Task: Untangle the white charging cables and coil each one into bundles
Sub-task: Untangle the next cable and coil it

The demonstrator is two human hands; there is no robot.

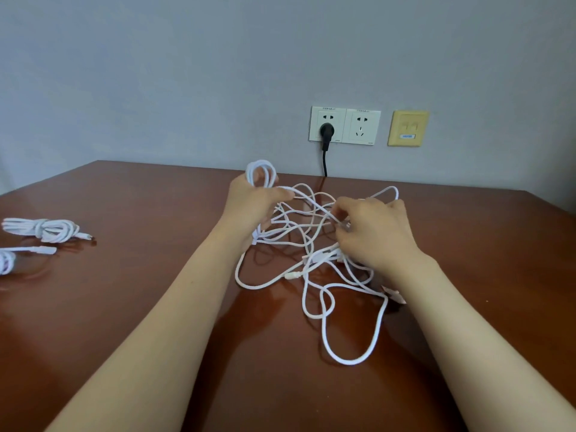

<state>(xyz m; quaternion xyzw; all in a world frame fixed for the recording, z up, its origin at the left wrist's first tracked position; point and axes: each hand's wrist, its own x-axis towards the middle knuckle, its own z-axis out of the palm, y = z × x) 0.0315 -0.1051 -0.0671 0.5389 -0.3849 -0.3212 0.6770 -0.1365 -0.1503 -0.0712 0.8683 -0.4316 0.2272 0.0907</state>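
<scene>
Your hands are in the white cables.
Your left hand [249,202] grips a small coil [260,174]; your right hand [372,230] pinches a strand of the tangle [314,272] between them.

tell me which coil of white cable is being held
The coil looped in the left hand, beside the tangle. The other two bundles lie on the table at far left, with no hand on them.
</scene>
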